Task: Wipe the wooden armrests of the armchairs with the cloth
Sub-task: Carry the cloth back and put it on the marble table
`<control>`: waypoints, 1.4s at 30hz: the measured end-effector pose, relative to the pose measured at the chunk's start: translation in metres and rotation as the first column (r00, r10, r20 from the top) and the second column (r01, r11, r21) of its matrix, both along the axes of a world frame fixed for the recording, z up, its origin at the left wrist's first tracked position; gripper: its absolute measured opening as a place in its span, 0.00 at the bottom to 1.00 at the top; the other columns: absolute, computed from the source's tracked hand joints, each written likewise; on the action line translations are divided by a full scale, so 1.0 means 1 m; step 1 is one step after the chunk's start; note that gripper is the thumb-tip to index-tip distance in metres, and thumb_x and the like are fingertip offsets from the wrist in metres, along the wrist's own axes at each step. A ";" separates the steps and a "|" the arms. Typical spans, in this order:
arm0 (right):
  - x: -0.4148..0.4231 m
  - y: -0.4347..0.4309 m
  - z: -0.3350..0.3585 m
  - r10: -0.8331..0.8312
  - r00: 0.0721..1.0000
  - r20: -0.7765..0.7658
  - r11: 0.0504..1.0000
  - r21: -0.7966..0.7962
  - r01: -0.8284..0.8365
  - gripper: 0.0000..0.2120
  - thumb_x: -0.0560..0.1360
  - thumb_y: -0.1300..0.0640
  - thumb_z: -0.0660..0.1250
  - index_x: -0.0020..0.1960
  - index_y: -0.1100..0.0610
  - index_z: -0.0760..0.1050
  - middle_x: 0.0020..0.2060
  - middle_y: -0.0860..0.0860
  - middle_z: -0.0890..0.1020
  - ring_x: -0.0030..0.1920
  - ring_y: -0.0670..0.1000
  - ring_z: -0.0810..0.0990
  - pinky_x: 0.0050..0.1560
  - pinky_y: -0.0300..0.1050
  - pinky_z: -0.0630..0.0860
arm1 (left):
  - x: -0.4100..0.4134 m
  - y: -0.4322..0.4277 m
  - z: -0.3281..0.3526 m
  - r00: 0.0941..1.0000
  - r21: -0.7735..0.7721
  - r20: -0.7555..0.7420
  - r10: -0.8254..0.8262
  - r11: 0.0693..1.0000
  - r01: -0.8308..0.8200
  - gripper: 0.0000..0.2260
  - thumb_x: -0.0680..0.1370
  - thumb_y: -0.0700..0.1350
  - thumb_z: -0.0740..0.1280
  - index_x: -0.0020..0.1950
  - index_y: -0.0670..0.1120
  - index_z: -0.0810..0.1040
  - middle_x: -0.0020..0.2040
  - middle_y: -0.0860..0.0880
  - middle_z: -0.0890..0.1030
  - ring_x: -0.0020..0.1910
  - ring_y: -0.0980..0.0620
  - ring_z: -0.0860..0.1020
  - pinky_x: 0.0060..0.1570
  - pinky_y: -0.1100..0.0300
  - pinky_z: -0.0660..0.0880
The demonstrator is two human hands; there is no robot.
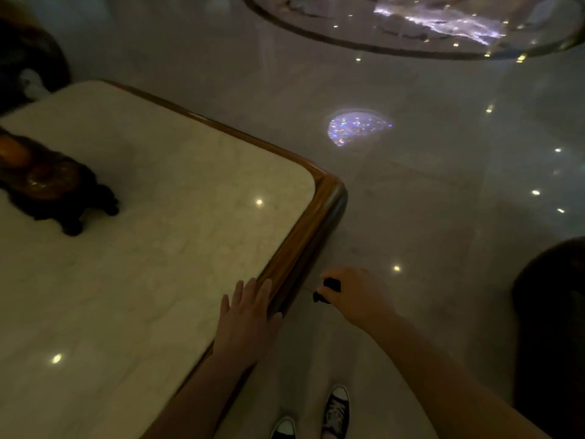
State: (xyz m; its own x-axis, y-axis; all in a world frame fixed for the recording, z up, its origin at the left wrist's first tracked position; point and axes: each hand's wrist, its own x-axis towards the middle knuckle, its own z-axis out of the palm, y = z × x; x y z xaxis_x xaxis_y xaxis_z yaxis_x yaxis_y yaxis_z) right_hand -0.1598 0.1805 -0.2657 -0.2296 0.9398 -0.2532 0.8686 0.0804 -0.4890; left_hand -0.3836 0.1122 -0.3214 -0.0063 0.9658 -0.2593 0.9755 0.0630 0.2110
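Your right hand (357,296) is closing around a small dark object (327,290), too dim to identify as the cloth. Your left hand (248,321) is lying open and flat, empty, on the marble table (158,248) edge. Farther off, a dark carved ornament (53,185) is standing, cut off at the left.

Table's wooden rim (311,236) blocks leftward; bare floor (411,201) lies open ahead.

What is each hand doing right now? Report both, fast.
Left hand: open, flat on the table by its wooden edge.
Right hand: closed around a small dark object; what it is cannot be told.
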 end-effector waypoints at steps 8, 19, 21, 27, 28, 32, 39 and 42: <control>-0.036 0.068 -0.027 0.281 0.959 -0.033 0.958 -0.052 -0.283 0.17 0.77 0.41 0.65 0.63 0.46 0.77 0.61 0.49 0.79 0.58 0.53 0.79 0.57 0.52 0.77 | -0.011 0.014 -0.008 0.973 -0.007 -0.049 0.227 0.974 -0.227 0.32 0.80 0.64 0.50 0.80 0.54 0.48 0.81 0.47 0.52 0.80 0.43 0.48 0.75 0.40 0.50; -0.103 0.107 -0.062 0.474 0.880 0.002 0.873 -0.133 -0.470 0.18 0.78 0.39 0.62 0.66 0.41 0.74 0.62 0.47 0.76 0.62 0.51 0.76 0.57 0.49 0.76 | -0.062 0.012 -0.044 0.900 -0.121 -0.076 0.429 0.892 -0.435 0.31 0.79 0.65 0.50 0.80 0.57 0.45 0.82 0.47 0.49 0.80 0.40 0.45 0.75 0.38 0.48; -0.122 0.114 -0.070 0.479 0.878 0.006 0.870 -0.140 -0.473 0.19 0.78 0.39 0.62 0.67 0.42 0.74 0.59 0.46 0.77 0.58 0.50 0.77 0.55 0.48 0.77 | -0.080 0.016 -0.055 0.896 -0.133 -0.071 0.438 0.886 -0.444 0.32 0.79 0.65 0.49 0.80 0.57 0.45 0.82 0.47 0.49 0.80 0.41 0.45 0.75 0.38 0.49; -0.189 0.135 -0.108 0.442 0.897 -0.002 0.887 -0.150 -0.437 0.18 0.78 0.40 0.63 0.66 0.42 0.75 0.58 0.47 0.77 0.57 0.49 0.77 0.54 0.45 0.75 | -0.143 0.034 -0.100 0.885 -0.175 -0.024 0.466 0.869 -0.462 0.32 0.80 0.65 0.49 0.80 0.56 0.44 0.82 0.47 0.49 0.80 0.42 0.44 0.76 0.39 0.48; -0.200 0.141 -0.116 0.442 0.897 0.008 0.888 -0.143 -0.437 0.17 0.78 0.40 0.63 0.66 0.42 0.75 0.57 0.47 0.77 0.56 0.49 0.77 0.52 0.43 0.75 | -0.153 0.039 -0.108 0.887 -0.177 -0.023 0.462 0.871 -0.458 0.32 0.80 0.64 0.49 0.80 0.55 0.44 0.82 0.47 0.48 0.80 0.42 0.44 0.76 0.38 0.48; -0.240 0.160 -0.151 0.448 0.893 0.041 0.889 -0.126 -0.440 0.18 0.78 0.41 0.64 0.66 0.43 0.75 0.55 0.48 0.77 0.54 0.50 0.78 0.51 0.47 0.78 | -0.193 0.055 -0.144 0.895 -0.178 -0.052 0.444 0.877 -0.446 0.33 0.79 0.65 0.49 0.80 0.55 0.44 0.81 0.46 0.49 0.80 0.41 0.44 0.75 0.36 0.50; -0.267 0.223 -0.230 0.406 0.909 0.097 0.913 -0.077 -0.400 0.21 0.77 0.41 0.65 0.67 0.47 0.74 0.56 0.50 0.78 0.53 0.52 0.79 0.51 0.48 0.78 | -0.210 0.115 -0.221 0.887 -0.136 -0.082 0.455 0.876 -0.462 0.33 0.78 0.66 0.46 0.80 0.55 0.46 0.81 0.44 0.50 0.79 0.39 0.44 0.72 0.31 0.47; -0.285 0.250 -0.271 0.412 0.907 0.091 0.911 -0.003 -0.413 0.22 0.77 0.40 0.66 0.68 0.48 0.73 0.57 0.51 0.78 0.53 0.54 0.79 0.49 0.49 0.78 | -0.215 0.139 -0.264 0.868 -0.104 -0.107 0.486 0.862 -0.495 0.33 0.77 0.67 0.42 0.80 0.55 0.44 0.81 0.43 0.48 0.79 0.39 0.41 0.72 0.30 0.46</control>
